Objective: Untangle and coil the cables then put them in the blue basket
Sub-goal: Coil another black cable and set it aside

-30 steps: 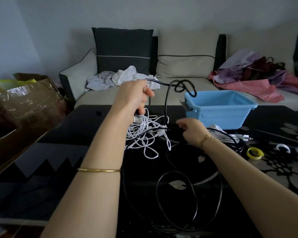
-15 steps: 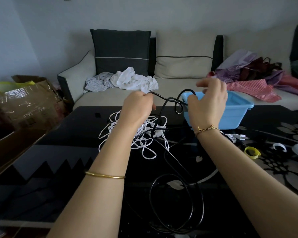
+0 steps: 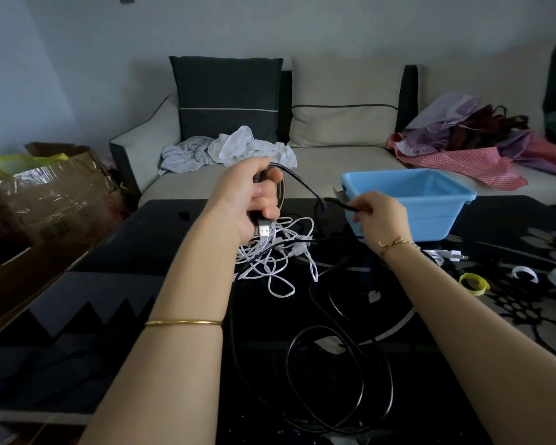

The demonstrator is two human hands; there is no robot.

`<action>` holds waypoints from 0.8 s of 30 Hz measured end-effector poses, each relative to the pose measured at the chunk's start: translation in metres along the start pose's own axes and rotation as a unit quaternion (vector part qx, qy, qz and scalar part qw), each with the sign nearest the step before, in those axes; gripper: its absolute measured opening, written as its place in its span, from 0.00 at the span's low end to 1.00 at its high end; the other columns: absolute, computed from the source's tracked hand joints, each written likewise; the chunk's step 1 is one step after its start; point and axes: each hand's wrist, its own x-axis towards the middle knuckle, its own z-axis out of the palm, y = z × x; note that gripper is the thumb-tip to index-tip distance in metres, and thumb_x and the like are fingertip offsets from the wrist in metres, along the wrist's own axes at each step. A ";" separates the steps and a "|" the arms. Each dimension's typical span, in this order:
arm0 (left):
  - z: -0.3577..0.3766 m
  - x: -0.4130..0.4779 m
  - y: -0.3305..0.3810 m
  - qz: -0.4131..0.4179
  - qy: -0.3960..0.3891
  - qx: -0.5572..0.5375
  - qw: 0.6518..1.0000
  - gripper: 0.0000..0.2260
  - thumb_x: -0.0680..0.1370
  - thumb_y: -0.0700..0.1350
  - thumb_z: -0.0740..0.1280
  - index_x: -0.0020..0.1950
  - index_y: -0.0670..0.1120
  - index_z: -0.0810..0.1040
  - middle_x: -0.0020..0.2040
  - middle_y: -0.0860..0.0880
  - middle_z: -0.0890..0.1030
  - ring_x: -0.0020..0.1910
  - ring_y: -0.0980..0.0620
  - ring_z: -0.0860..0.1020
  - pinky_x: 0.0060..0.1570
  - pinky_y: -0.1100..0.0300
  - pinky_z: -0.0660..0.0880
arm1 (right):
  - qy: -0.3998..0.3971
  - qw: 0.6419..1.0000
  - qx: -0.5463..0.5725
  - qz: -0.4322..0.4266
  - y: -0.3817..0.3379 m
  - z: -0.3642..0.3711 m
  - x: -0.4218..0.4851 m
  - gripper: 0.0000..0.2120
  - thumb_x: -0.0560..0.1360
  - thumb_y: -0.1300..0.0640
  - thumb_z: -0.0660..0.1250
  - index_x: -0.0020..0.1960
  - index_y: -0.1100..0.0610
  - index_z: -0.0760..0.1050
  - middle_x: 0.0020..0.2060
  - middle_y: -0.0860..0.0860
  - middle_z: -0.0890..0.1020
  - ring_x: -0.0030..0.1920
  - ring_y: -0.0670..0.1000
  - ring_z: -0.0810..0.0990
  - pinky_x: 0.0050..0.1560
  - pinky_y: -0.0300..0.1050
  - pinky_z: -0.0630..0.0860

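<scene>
Left fingers (image 3: pixel 266 205): curling tight round the black cable (image 3: pixel 302 182), with its USB plug (image 3: pixel 264 229) sticking out below the left hand (image 3: pixel 238 200).
Right fingers (image 3: pixel 365 207): pinching the same cable just in front of the basket (image 3: pixel 430 213).
Right hand (image 3: pixel 382 220): hovering above the table (image 3: pixel 142 252).
Black cable: spanning both hands, its slack lying in loops on the near table.
White cables (image 3: pixel 280 261): lying tangled on the table beneath the left hand.
Basket: sitting at the table's far edge, right of the tangle.
Tape roll (image 3: pixel 474 283): lying on the table, right of the right wrist.
</scene>
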 end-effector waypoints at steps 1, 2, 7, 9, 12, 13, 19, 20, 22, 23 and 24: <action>-0.002 0.000 0.003 0.014 0.007 -0.035 0.999 0.17 0.81 0.46 0.56 0.34 0.44 0.70 0.18 0.56 0.57 0.16 0.58 0.54 0.19 0.67 0.57 | -0.004 0.999 -0.044 0.005 0.011 -0.001 -0.001 0.16 0.72 0.70 0.58 0.52 0.57 0.80 0.44 0.56 0.82 0.49 0.58 0.78 0.52 0.49 0.73; -0.004 -0.001 0.005 0.031 0.014 -0.072 0.997 0.17 0.81 0.46 0.56 0.34 0.44 0.70 0.18 0.56 0.57 0.16 0.58 0.54 0.19 0.67 0.57 | -0.020 0.996 -0.089 0.011 0.021 -0.002 -0.003 0.16 0.74 0.68 0.59 0.54 0.56 0.79 0.47 0.58 0.82 0.52 0.59 0.77 0.52 0.49 0.73; -0.004 -0.004 0.011 0.121 0.066 -0.156 0.978 0.18 0.82 0.46 0.56 0.34 0.44 0.72 0.19 0.55 0.58 0.18 0.58 0.54 0.20 0.66 0.58 | -0.126 0.936 -0.329 -0.020 0.035 0.011 -0.022 0.15 0.76 0.62 0.60 0.58 0.50 0.77 0.54 0.56 0.80 0.55 0.60 0.76 0.48 0.45 0.71; 0.002 -0.005 0.012 0.165 0.078 -0.168 0.969 0.19 0.83 0.46 0.55 0.34 0.43 0.74 0.19 0.55 0.58 0.19 0.57 0.54 0.21 0.65 0.57 | -0.153 0.913 -0.375 -0.051 0.028 0.022 -0.029 0.15 0.75 0.62 0.60 0.58 0.50 0.77 0.55 0.55 0.79 0.57 0.58 0.76 0.47 0.44 0.68; 0.001 -0.009 0.019 0.234 0.098 -0.167 0.953 0.19 0.83 0.46 0.54 0.36 0.42 0.76 0.20 0.55 0.59 0.21 0.56 0.54 0.22 0.64 0.59 | -0.183 0.878 -0.432 -0.090 0.025 0.032 -0.039 0.15 0.76 0.63 0.59 0.59 0.52 0.75 0.57 0.54 0.78 0.61 0.56 0.73 0.54 0.45 0.70; -0.001 -0.011 0.022 0.257 0.099 -0.157 0.948 0.19 0.83 0.46 0.54 0.37 0.42 0.76 0.20 0.55 0.59 0.21 0.56 0.54 0.22 0.64 0.59 | -0.188 0.870 -0.445 -0.095 0.027 0.032 -0.041 0.14 0.76 0.63 0.59 0.59 0.53 0.75 0.56 0.54 0.77 0.61 0.56 0.73 0.55 0.45 0.70; 0.006 -0.011 0.019 0.234 0.044 -0.058 0.970 0.18 0.83 0.46 0.53 0.42 0.41 0.78 0.19 0.56 0.58 0.20 0.57 0.54 0.23 0.63 0.58 | -0.222 0.885 -0.407 -0.036 0.038 0.034 -0.036 0.16 0.74 0.65 0.59 0.57 0.52 0.77 0.55 0.54 0.79 0.57 0.57 0.76 0.45 0.45 0.69; 0.009 -0.010 0.015 0.207 0.025 -0.038 0.977 0.18 0.83 0.46 0.53 0.42 0.41 0.78 0.19 0.56 0.58 0.20 0.57 0.54 0.23 0.64 0.57 | -0.229 0.901 -0.369 -0.016 0.039 0.035 -0.033 0.17 0.73 0.66 0.59 0.56 0.53 0.78 0.55 0.54 0.79 0.56 0.57 0.77 0.44 0.44 0.70; 0.015 -0.008 0.008 0.164 -0.005 -0.006 0.986 0.19 0.83 0.46 0.53 0.41 0.40 0.78 0.19 0.56 0.58 0.19 0.58 0.54 0.22 0.64 0.57 | -0.198 0.944 -0.266 -0.003 0.039 0.035 -0.023 0.19 0.71 0.69 0.59 0.57 0.54 0.78 0.56 0.55 0.80 0.56 0.58 0.77 0.48 0.45 0.72; 0.018 -0.007 0.005 0.148 -0.015 0.003 0.989 0.19 0.83 0.46 0.53 0.42 0.40 0.78 0.19 0.56 0.58 0.19 0.58 0.54 0.22 0.65 0.57 | -0.155 0.967 -0.201 0.000 0.036 0.034 -0.018 0.21 0.71 0.71 0.58 0.58 0.55 0.78 0.56 0.56 0.80 0.57 0.57 0.77 0.52 0.44 0.73; 0.020 -0.007 0.003 0.133 -0.022 0.009 0.991 0.19 0.83 0.46 0.53 0.42 0.40 0.78 0.19 0.56 0.58 0.19 0.58 0.54 0.21 0.65 0.58 | -0.097 0.987 -0.124 0.009 0.031 0.032 -0.013 0.22 0.71 0.72 0.57 0.58 0.56 0.78 0.55 0.56 0.81 0.57 0.57 0.78 0.56 0.44 0.73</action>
